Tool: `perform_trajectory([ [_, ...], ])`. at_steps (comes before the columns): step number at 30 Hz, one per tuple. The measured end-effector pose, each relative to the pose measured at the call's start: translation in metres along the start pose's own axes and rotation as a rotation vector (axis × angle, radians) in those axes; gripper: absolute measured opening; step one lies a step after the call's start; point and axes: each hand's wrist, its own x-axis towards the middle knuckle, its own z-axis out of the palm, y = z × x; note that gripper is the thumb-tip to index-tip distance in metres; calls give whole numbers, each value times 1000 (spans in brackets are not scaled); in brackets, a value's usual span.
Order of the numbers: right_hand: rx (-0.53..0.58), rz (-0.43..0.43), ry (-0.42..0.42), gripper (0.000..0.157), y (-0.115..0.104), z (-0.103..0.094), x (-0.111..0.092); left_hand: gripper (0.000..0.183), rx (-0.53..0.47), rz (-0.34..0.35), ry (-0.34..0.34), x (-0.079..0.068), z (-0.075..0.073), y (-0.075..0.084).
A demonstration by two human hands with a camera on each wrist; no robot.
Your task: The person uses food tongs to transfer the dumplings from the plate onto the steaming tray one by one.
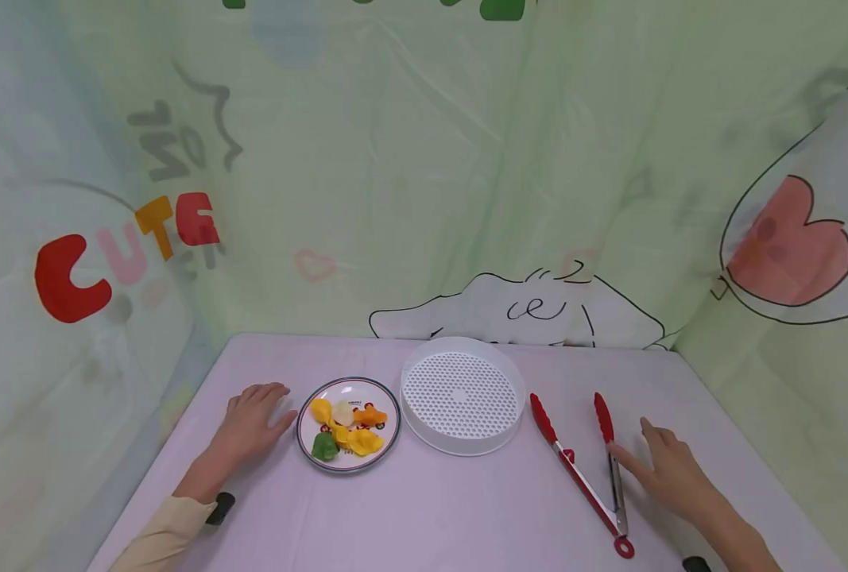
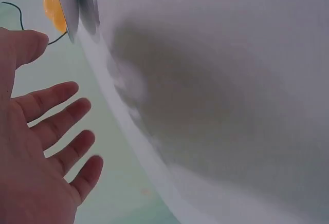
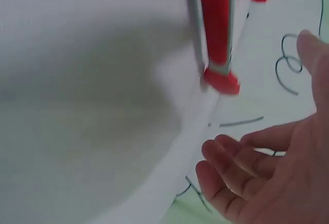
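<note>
Two bare hands hover or rest at either side of the table [image 1: 409, 516] in the head view. The left hand [image 1: 250, 427] is loosely spread and holds nothing; just inward of its thumb sits a round plate [image 1: 352, 389] bearing small yellow, orange, white and green pieces [image 1: 365, 442]. Farther inward, between both hands, stands a white perforated tray [image 1: 459, 395]. Red-and-silver tongs [image 1: 586, 488] lie just inward of the right hand [image 1: 674, 473], their arms apart and red tips pointing forward. That hand is relaxed and grips nothing; its thumb overlaps one arm, though contact cannot be told.

From the left wrist, the fingers are parted and slightly bent, with the plate's edge and a yellow-orange piece beyond the thumb.

From the right wrist, the fingers curl loosely, the thumb well apart from them, and the tongs lie beyond the fingertips.
</note>
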Motion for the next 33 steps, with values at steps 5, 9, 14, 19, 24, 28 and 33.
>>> perform_trajectory([
  [5, 54, 102, -87, 115, -20, 7, -7, 30, -68, -13, -40, 2, 7, 5],
  [9, 87, 171, -129, 125, -32, 13, -14, 23, -141, -82, -146, 4, 9, 9],
  [14, 78, 193, -118, 133, -39, 25, -19, 19, -181, -136, -217, 4, 15, 11],
  [19, 100, 207, -117, 132, -46, 33, -25, 19, -177, -148, -227, 4, 19, 11],
  [24, 111, 217, -124, 132, -54, 38, -31, 19, -178, -138, -222, 4, 20, 12],
  [28, 108, 214, -116, 131, -59, 39, -33, 19, -181, -134, -212, 4, 20, 13],
  [33, 98, 234, -105, 122, -60, 39, -33, 19, -185, -137, -215, 4, 18, 15],
])
